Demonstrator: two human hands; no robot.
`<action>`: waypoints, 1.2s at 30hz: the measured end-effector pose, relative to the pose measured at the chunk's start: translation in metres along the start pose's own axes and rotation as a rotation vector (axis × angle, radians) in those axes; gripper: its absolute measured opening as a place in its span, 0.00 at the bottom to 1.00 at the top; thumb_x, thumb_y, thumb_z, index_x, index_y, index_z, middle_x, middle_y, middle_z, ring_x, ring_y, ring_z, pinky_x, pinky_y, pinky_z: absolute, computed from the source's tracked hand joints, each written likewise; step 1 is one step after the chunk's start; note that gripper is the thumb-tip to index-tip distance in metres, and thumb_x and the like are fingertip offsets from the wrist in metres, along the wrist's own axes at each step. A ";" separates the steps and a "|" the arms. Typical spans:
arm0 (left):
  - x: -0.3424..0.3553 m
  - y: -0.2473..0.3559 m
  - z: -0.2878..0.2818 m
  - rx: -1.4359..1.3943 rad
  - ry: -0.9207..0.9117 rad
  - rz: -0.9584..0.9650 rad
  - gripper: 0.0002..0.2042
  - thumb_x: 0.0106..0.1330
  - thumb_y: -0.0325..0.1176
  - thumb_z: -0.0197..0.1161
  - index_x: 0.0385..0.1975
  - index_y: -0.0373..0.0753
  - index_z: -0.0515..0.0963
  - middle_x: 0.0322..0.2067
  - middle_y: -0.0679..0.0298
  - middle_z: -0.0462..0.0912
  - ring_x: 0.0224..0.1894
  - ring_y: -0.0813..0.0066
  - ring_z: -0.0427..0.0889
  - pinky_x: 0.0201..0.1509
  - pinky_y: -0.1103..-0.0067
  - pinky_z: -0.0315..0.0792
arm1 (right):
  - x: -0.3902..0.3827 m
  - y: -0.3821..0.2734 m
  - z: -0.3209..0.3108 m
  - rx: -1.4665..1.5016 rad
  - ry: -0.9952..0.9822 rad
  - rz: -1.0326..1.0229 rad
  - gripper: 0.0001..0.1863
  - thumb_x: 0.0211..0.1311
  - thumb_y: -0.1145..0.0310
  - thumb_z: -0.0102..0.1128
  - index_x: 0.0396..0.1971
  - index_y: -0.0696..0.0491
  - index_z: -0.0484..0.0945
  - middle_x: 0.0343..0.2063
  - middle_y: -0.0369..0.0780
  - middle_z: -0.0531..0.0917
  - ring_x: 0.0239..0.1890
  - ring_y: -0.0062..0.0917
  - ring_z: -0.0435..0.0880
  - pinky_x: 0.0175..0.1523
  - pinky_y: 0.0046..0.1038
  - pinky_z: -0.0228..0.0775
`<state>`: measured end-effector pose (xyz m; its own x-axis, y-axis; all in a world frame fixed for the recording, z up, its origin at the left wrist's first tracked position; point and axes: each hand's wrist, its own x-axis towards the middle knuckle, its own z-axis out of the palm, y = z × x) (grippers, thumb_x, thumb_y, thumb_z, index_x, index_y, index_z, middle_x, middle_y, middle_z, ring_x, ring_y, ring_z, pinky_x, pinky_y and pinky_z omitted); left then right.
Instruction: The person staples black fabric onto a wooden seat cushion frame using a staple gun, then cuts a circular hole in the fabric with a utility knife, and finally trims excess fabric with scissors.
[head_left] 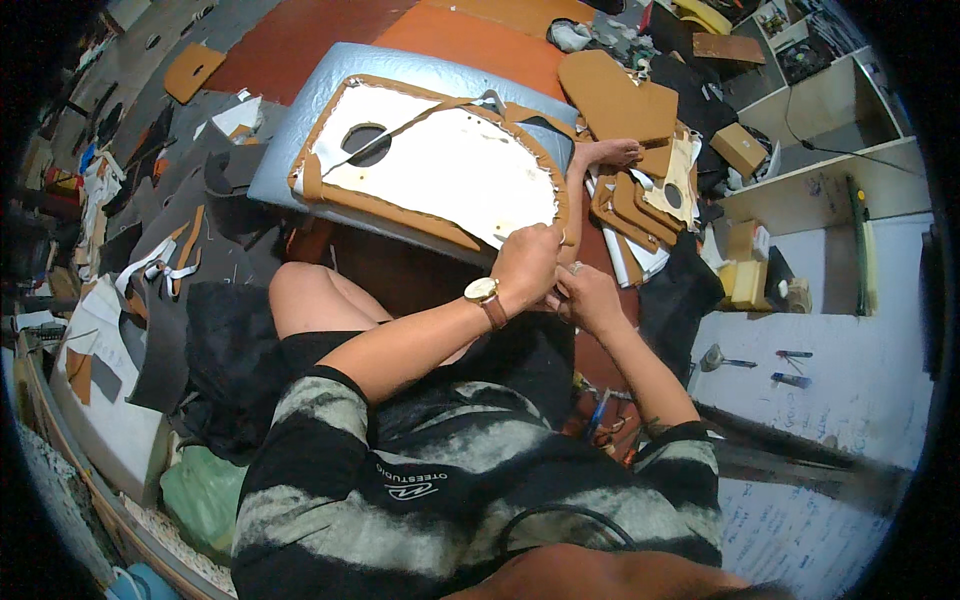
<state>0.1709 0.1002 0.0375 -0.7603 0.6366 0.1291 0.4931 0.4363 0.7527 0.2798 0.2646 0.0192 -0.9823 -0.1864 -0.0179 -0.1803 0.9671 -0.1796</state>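
A white panel (pixel 455 165) with tan covering wrapped over its edges lies on a silver-blue padded block (pixel 350 70) in front of me. A round hole (pixel 366 146) pierces its left part, and a loose tan strip (pixel 415 119) with a pale end runs across the top. My left hand (pixel 530 268), with a watch (pixel 482 291) on the wrist, is closed at the panel's near right corner, touching its tan edge. Just below and right, my right hand (pixel 588 300), wearing a ring, is closed with fingertips pinched near the left hand. What either holds is hidden.
Tan padded pieces (pixel 618 95) and stacked tan panels (pixel 635 212) lie to the right, beside a bare foot (pixel 607 153). A white surface (pixel 800 380) at right carries small tools (pixel 790 380). Dark material scraps (pixel 220 220) and a green bag (pixel 205 495) are at left.
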 end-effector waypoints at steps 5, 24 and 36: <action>0.006 0.000 0.001 -0.084 0.041 0.016 0.07 0.60 0.27 0.65 0.35 0.32 0.83 0.34 0.45 0.86 0.41 0.45 0.86 0.50 0.59 0.79 | 0.010 -0.003 0.003 -0.018 0.104 -0.064 0.24 0.53 0.58 0.76 0.50 0.48 0.80 0.32 0.44 0.81 0.37 0.44 0.83 0.41 0.45 0.79; 0.080 -0.015 -0.163 -0.372 0.619 0.156 0.13 0.67 0.33 0.64 0.44 0.30 0.79 0.37 0.48 0.84 0.39 0.48 0.84 0.47 0.59 0.77 | 0.111 -0.086 0.048 0.160 0.073 0.160 0.43 0.60 0.54 0.74 0.75 0.37 0.66 0.35 0.51 0.86 0.38 0.49 0.88 0.43 0.50 0.79; -0.070 -0.215 -0.173 0.232 0.546 -0.252 0.22 0.60 0.42 0.77 0.48 0.31 0.85 0.60 0.42 0.79 0.59 0.49 0.80 0.63 0.63 0.73 | 0.099 -0.017 -0.005 0.065 -0.030 0.421 0.45 0.53 0.46 0.78 0.73 0.28 0.69 0.40 0.46 0.88 0.46 0.43 0.89 0.50 0.44 0.79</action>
<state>0.0446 -0.1482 -0.0218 -0.9404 0.1082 0.3224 0.3035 0.6951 0.6517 0.1856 0.2304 0.0255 -0.9674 0.2162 -0.1317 0.2405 0.9472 -0.2122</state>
